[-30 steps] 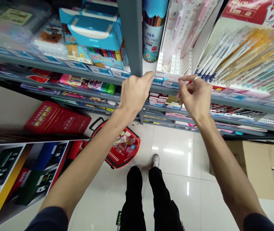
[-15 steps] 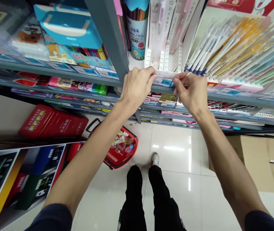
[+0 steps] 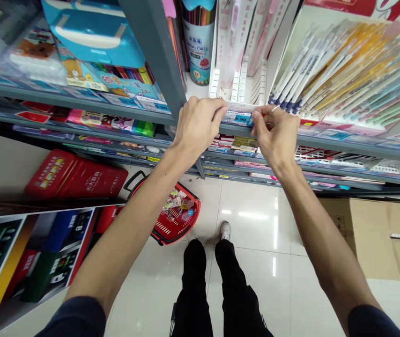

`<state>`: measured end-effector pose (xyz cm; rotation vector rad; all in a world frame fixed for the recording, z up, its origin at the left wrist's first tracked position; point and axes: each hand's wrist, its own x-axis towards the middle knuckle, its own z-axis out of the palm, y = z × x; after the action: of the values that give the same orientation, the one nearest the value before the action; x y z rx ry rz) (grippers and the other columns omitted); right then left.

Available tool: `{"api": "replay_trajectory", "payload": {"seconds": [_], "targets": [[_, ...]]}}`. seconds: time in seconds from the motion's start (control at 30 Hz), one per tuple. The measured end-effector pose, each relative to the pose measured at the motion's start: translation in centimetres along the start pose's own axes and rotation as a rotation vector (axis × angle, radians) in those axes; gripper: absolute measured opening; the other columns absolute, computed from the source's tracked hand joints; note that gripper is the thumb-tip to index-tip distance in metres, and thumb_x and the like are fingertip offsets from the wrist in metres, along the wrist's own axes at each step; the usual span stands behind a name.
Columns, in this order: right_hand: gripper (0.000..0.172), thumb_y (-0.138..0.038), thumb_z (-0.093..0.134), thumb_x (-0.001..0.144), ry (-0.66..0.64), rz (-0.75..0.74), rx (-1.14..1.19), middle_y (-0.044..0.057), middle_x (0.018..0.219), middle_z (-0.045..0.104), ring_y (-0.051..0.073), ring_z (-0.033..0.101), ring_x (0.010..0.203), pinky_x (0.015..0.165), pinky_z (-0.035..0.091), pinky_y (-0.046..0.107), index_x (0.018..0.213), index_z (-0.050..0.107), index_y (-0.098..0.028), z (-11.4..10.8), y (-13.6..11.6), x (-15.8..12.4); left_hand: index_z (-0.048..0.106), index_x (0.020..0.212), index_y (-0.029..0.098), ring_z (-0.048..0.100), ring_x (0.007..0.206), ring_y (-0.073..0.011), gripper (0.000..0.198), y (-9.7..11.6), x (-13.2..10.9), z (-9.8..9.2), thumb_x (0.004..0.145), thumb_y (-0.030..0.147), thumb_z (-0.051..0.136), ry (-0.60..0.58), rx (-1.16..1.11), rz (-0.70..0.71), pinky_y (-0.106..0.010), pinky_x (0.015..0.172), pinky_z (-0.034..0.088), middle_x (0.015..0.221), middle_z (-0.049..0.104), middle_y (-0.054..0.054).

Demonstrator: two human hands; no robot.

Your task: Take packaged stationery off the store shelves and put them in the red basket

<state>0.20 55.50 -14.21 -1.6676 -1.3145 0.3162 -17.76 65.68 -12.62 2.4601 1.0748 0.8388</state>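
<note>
Both my hands are raised to the front edge of a grey store shelf (image 3: 344, 144). My left hand (image 3: 198, 125) curls its fingers over the left end of a small price label (image 3: 241, 118) in the shelf's edge strip. My right hand (image 3: 277, 133), with a ring on one finger, pinches the label's right end. Above the label stand white dividers (image 3: 245, 84), a tube of coloured pencils (image 3: 197, 44) and slanted packs of pens (image 3: 344, 79).
A grey upright post (image 3: 154, 51) splits the shelving. Blue pencil cases (image 3: 98, 32) lie on the left shelf. A red basket (image 3: 174, 217) with small items sits on the tiled floor by my feet. A cardboard box (image 3: 375, 238) lies at right, red boxes (image 3: 73, 178) at left.
My hands have drawn together onto the price label; the right hand went from apart and pinching in the air to gripping the label's end. The view shifted slightly right.
</note>
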Motion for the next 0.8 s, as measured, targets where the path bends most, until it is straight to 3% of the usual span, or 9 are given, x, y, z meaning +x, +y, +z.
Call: {"api": "replay_trajectory", "payload": {"seconds": [0.1, 0.17, 0.23, 0.27, 0.33, 0.4, 0.53, 0.67, 0.8], "targets": [[0.040, -0.056, 0.058, 0.097, 0.071, -0.004, 0.021, 0.000, 0.066, 0.064, 0.015, 0.059, 0.058, 0.064, 0.052, 0.031, 0.116, 0.066, -0.021, -0.2, -1.7, -2.5, 0.074, 0.109, 0.022, 0.071, 0.092, -0.0219, 0.038, 0.9, -2.3, 0.3, 0.100, 0.050, 0.052, 0.036, -0.099, 0.028, -0.035, 0.091, 0.051, 0.087, 0.077, -0.008], [0.044, -0.054, 0.056, 0.098, 0.076, 0.065, 0.073, -0.002, 0.065, 0.061, 0.015, 0.057, 0.055, 0.061, 0.050, 0.030, 0.130, 0.059, -0.024, 0.6, -1.7, -6.5, 0.071, 0.119, 0.025, 0.072, 0.091, -0.0198, 0.035, 1.2, -6.8, 1.7, 0.101, 0.047, 0.050, 0.094, -0.243, -0.056, -0.033, 0.088, 0.052, 0.092, 0.077, -0.005], [0.044, -0.053, 0.051, 0.100, -0.027, 0.222, 0.144, -0.003, 0.065, 0.061, 0.014, 0.055, 0.052, 0.054, 0.048, 0.028, 0.134, 0.054, -0.025, 2.6, -0.3, -12.3, 0.068, 0.124, 0.026, 0.072, 0.087, -0.0188, 0.038, 1.0, -14.2, 3.8, 0.103, 0.047, 0.044, 0.145, -0.349, -0.315, -0.030, 0.081, 0.054, 0.094, 0.077, -0.006], [0.044, -0.053, 0.050, 0.100, -0.131, 0.318, 0.155, -0.002, 0.066, 0.063, 0.014, 0.055, 0.051, 0.052, 0.047, 0.027, 0.133, 0.054, -0.023, 4.1, 0.8, -15.7, 0.068, 0.123, 0.024, 0.072, 0.086, -0.0191, 0.039, 0.7, -18.8, 4.7, 0.104, 0.045, 0.042, 0.069, -0.345, -0.481, -0.030, 0.079, 0.054, 0.094, 0.077, -0.007], [0.045, -0.050, 0.046, 0.101, -0.495, 0.481, 0.099, 0.002, 0.072, 0.069, 0.014, 0.058, 0.051, 0.053, 0.049, 0.027, 0.130, 0.057, -0.018, 7.8, 3.5, -22.6, 0.072, 0.109, 0.018, 0.072, 0.085, -0.0223, 0.040, 0.2, -28.9, 5.9, 0.104, 0.043, 0.041, -0.313, -0.207, -0.794, -0.031, 0.077, 0.053, 0.091, 0.076, -0.012], [0.040, -0.045, 0.048, 0.100, -0.839, 0.530, 0.027, 0.003, 0.075, 0.073, 0.013, 0.060, 0.051, 0.057, 0.053, 0.027, 0.123, 0.062, -0.016, 12.5, 5.9, -28.7, 0.070, 0.113, 0.012, 0.069, 0.107, -0.0276, 0.039, 0.0, -39.1, 5.8, 0.103, 0.039, 0.044, -0.787, 0.062, -1.068, -0.033, 0.087, 0.052, 0.114, 0.073, -0.019], [0.031, -0.032, 0.048, 0.100, -1.113, 0.513, -0.092, 0.000, 0.077, 0.076, 0.012, 0.066, 0.057, 0.067, 0.055, 0.024, 0.121, 0.065, -0.020, 24.3, 8.6, -35.8, 0.067, 0.114, 0.000, 0.069, 0.105, -0.0362, 0.040, -0.3, -54.7, 3.3, 0.100, 0.034, 0.050, -1.037, 0.108, -1.364, -0.041, 0.085, 0.053, 0.114, 0.069, -0.029], [0.030, -0.029, 0.045, 0.102, -1.197, 0.450, -0.270, 0.005, 0.096, 0.078, 0.015, 0.072, 0.079, 0.078, 0.054, 0.024, 0.122, 0.066, -0.021, 37.2, 10.4, -38.4, 0.066, 0.119, 0.012, 0.067, 0.114, -0.0266, 0.033, -1.8, -63.4, 0.3, 0.103, 0.029, 0.043, -1.141, -0.061, -1.334, -0.033, 0.095, 0.048, 0.118, 0.071, -0.018], [0.033, -0.029, 0.045, 0.103, -1.249, 0.388, -0.527, 0.015, 0.113, 0.074, 0.022, 0.070, 0.101, 0.085, 0.053, 0.029, 0.124, 0.065, -0.013, 48.6, 15.1, -39.9, 0.069, 0.088, 0.018, 0.071, 0.098, -0.0250, 0.022, -4.7, -67.7, -1.9, 0.095, 0.029, 0.051, -1.173, -0.329, -1.291, -0.033, 0.086, 0.048, 0.094, 0.075, -0.011]]}}
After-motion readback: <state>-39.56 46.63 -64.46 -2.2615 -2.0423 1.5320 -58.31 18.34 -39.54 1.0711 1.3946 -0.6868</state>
